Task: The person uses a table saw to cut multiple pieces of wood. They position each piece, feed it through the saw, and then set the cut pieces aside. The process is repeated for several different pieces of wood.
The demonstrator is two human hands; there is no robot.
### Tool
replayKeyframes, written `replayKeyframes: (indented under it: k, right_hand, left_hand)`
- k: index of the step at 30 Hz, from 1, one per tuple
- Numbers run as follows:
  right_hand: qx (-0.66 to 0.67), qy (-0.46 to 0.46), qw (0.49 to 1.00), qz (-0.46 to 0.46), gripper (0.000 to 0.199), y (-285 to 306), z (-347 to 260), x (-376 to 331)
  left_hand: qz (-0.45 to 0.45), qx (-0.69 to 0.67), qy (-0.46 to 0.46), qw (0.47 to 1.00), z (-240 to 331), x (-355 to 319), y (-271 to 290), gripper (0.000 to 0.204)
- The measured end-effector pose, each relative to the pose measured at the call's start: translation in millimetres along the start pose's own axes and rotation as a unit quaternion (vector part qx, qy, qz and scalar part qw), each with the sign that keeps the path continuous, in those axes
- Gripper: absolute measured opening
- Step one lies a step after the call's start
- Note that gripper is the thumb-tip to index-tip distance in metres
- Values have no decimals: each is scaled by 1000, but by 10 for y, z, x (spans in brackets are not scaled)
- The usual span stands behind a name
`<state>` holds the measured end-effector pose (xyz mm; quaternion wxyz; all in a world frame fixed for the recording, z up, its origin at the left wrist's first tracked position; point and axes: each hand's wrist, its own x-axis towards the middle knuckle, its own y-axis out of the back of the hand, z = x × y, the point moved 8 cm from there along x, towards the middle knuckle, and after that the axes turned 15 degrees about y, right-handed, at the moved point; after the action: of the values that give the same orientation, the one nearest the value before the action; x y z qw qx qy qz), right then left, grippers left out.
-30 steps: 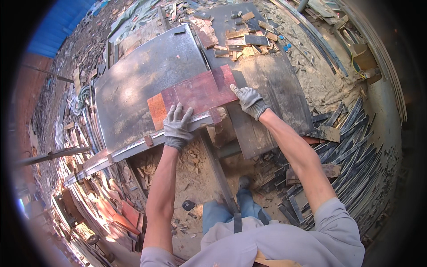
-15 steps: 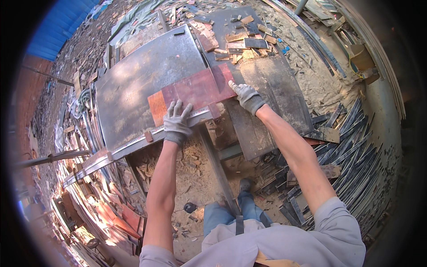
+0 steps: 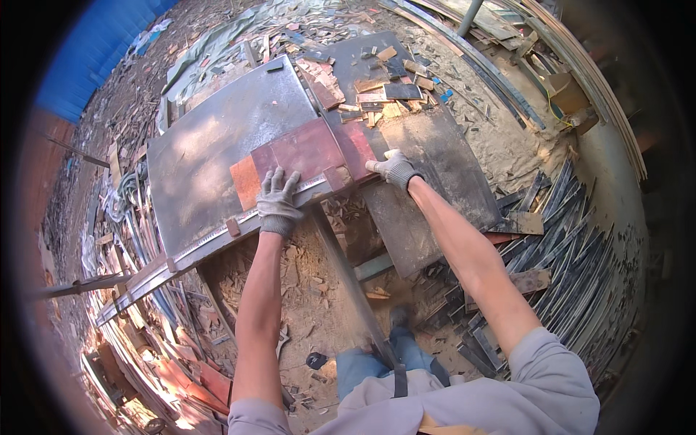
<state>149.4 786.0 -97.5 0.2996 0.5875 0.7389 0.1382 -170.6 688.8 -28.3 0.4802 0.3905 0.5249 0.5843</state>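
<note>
A reddish board (image 3: 297, 148) lies on the dark metal table (image 3: 210, 148), with an orange-brown piece (image 3: 245, 183) against its left end. A dark line crosses the board, with a narrower red part (image 3: 354, 148) to its right. My left hand (image 3: 278, 201), in a grey glove, rests spread over the board's near edge and the metal rail (image 3: 206, 238) with a marked scale. At the right end, my gloved right hand (image 3: 395, 170) closes on the edge of the narrower part; some fingers are hidden. A small brown block (image 3: 337, 177) sits by the rail between my hands.
Wood offcuts (image 3: 388, 94) are heaped beyond the board on the dark sheet (image 3: 442, 156). Dark strips (image 3: 558, 261) lie piled on the right, and wood scraps (image 3: 177, 373) on the lower left. A table leg (image 3: 348, 279) stands before my legs.
The board has slid forward along the table, and the dark line now crosses down to its near edge. My right hand has shifted from the board's top to its right end.
</note>
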Motion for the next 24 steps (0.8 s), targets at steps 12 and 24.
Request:
replayKeyframes:
  k: [12, 24]
  right_hand:
    - [695, -3, 718, -51, 43, 892, 626, -3246]
    - [469, -368, 711, 374, 34, 3893, 3868, -7305]
  left_hand:
    - [60, -41, -49, 996, 588, -1328, -170, 90]
    - [118, -60, -180, 975, 2190, -4690, -716, 93]
